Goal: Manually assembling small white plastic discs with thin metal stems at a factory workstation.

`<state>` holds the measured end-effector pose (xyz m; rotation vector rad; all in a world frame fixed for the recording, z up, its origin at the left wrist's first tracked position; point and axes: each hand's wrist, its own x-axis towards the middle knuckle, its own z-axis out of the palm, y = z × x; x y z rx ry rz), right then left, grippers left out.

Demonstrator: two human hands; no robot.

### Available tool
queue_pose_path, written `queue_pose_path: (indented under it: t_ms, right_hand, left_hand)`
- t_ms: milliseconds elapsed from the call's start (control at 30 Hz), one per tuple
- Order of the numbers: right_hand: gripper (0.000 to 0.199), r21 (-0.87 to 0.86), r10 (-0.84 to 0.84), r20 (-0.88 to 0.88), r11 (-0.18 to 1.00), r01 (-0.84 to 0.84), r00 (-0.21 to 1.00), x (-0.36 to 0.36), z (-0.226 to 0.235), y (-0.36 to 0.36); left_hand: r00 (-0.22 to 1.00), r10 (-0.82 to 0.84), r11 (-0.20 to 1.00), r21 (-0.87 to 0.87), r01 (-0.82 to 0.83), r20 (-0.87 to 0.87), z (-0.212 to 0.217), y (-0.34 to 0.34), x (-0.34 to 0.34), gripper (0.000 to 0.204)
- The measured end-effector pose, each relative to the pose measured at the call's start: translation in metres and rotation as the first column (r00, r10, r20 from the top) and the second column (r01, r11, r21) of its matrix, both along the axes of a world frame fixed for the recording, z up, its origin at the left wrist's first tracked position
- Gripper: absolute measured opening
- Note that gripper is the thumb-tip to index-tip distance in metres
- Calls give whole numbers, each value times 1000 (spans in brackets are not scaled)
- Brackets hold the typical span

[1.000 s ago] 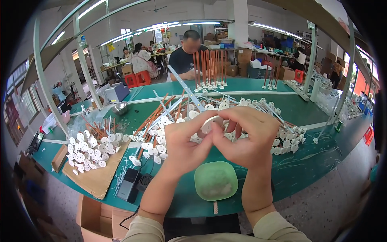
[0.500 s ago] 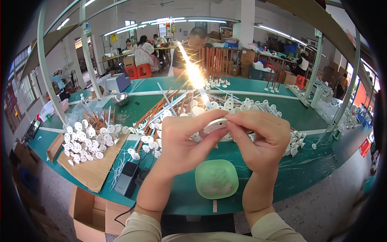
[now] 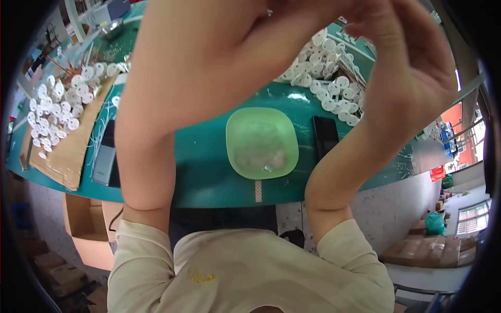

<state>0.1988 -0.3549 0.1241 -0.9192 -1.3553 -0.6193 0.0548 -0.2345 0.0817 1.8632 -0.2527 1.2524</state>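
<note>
"What are the hands doing, nearest the eye?"

"The left hand (image 3: pixel 224 57) and the right hand (image 3: pixel 412 68) are hovering high and close, their fingers converging near the top edge. It looks like a two-handed fingertip step. The right fingers are curling, but whether either hand is gripping something cannot be told; the left fingertips are lying out of view."

"And the next move?"

"Probably it is calling for light, steady, paired fingers."

"Counting outward?"

"One patterned strip (image 3: pixel 258 191) is lying before one green bowl (image 3: pixel 261 117); one dark phone (image 3: pixel 325 133) is resting just right of it, one grey device (image 3: pixel 105 161) well left."

"The white discs?"

"Two heaps, overlapping too much for counting: the left heap (image 3: pixel 46 104) is covering part of one cardboard sheet (image 3: pixel 65 161), the right heap (image 3: pixel 314 86) is spreading beyond the bowl. Farther off, one metal bowl (image 3: pixel 111 28) is sitting."
</note>
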Motion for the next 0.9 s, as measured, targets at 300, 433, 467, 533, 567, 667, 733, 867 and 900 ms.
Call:
queue_pose_path:
  t_ms: [300,433,467,533,567,667,733,867,900]
  right_hand:
    - [17,-922,234,202,373,103,951,33,-69,11]
    - [17,-986,290,162,96,140,943,52,-127,13]
    - [17,-986,290,158,91,137,944,53,-129,13]
    - [16,-966,246,253,117,231,936,55,-130,15]
    - [16,-966,250,253,119,230,935,54,-130,15]
    - [20,-959,215,279,116,259,936,51,-132,12]
    - [24,-911,219,413,102,401,884,50,-136,12]
    - [25,-927,207,375,107,360,904,44,-140,16]
    - [23,-927,203,376,100,363,904,41,-140,17]
  left_hand:
    - [999,32,998,-59,-35,-43,-44,-20,-24,31]
    - [999,34,999,-36,-35,-40,-49,-16,-32,31]
    - [998,37,999,-33,-39,-46,-50,-14,-32,31]
    - [997,49,999,-21,-50,-55,-50,-19,-36,31]
    - [997,57,998,-12,-58,-58,-48,-22,-34,31]
    - [995,78,997,15,-77,-64,-45,-15,-33,31]
    - [994,90,996,32,-88,-66,-45,-12,-34,31]
    - [991,116,992,65,-111,-71,-44,-5,-36,31]
    - [990,123,990,73,-118,-73,-44,-3,-37,31]
